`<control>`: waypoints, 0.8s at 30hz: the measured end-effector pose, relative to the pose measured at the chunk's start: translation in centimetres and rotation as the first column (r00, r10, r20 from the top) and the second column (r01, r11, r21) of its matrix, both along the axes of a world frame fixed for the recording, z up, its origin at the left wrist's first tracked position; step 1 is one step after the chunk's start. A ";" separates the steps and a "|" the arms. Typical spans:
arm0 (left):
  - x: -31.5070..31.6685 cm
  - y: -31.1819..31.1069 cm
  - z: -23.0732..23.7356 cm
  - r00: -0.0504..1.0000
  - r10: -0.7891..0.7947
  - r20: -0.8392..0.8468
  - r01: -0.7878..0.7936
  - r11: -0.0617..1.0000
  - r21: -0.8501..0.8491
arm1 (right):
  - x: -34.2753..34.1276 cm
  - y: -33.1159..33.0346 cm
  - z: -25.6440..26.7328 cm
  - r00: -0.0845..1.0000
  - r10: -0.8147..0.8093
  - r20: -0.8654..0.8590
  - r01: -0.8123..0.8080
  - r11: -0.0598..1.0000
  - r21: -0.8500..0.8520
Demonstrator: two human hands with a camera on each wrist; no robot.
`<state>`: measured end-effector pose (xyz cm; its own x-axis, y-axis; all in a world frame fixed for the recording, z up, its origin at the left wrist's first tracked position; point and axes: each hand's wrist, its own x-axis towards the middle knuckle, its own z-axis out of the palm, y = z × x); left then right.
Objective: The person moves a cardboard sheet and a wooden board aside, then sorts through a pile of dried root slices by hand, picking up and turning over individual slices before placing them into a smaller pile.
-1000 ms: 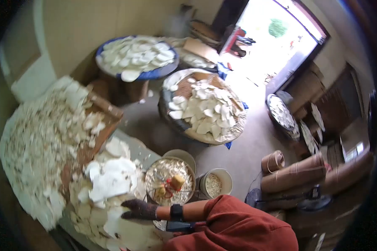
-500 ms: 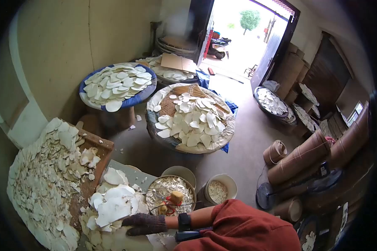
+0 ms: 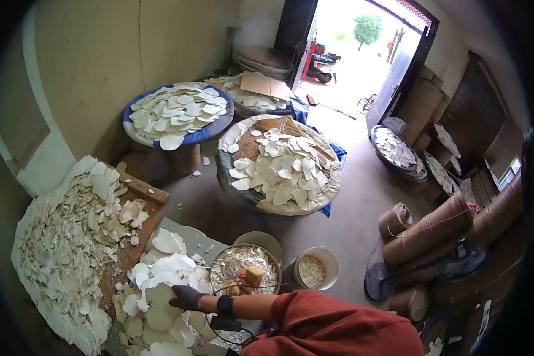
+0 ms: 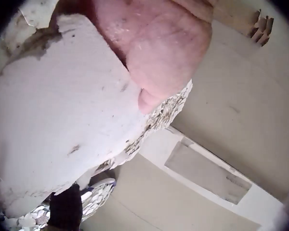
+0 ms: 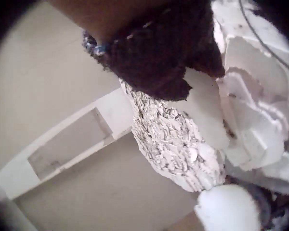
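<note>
In the head view, my right hand [image 3: 187, 298], in a dark knitted glove, pinches the edge of a thin pale flat slice [image 3: 159, 308] over a heap of similar slices. The right wrist view shows the glove [image 5: 166, 53] with its fingertips at a pale slice [image 5: 202, 108]. My left hand [image 4: 151, 45] is bare and holds a broad white slice [image 4: 62, 106], its thumb lying over the edge. The dark glove [image 4: 66, 208] shows beyond that slice's lower edge. In the head view the left hand is out of sight.
A tilted heap of broken slices [image 3: 59, 255] lies left on a brown board [image 3: 124, 249]. A tub of fragments [image 3: 234, 264] bearing a yellow-and-red tool [image 3: 253, 276] and a bucket [image 3: 332, 267] stand right. Round trays of slices [image 3: 225, 184] are ahead; rolled mats [image 3: 430, 228] lie farther right.
My gloved right hand has shifted slightly left and up, and a pale slice now shows at its fingertips. The head view has swung and steadied.
</note>
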<state>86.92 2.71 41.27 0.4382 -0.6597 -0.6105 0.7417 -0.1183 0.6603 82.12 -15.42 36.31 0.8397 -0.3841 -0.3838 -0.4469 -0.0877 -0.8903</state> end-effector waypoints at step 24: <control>-4.0 8.7 2.8 0.873 0.415 -0.255 -0.457 0.880 -0.131 | -5.2 1.8 7.5 0.986 0.150 0.072 -0.165 0.811 0.562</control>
<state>82.92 11.45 44.03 0.5806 -0.5395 -0.6098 0.8136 0.3566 0.4592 76.90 -13.61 43.77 0.8813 0.0319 -0.4714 -0.4493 0.3655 -0.8152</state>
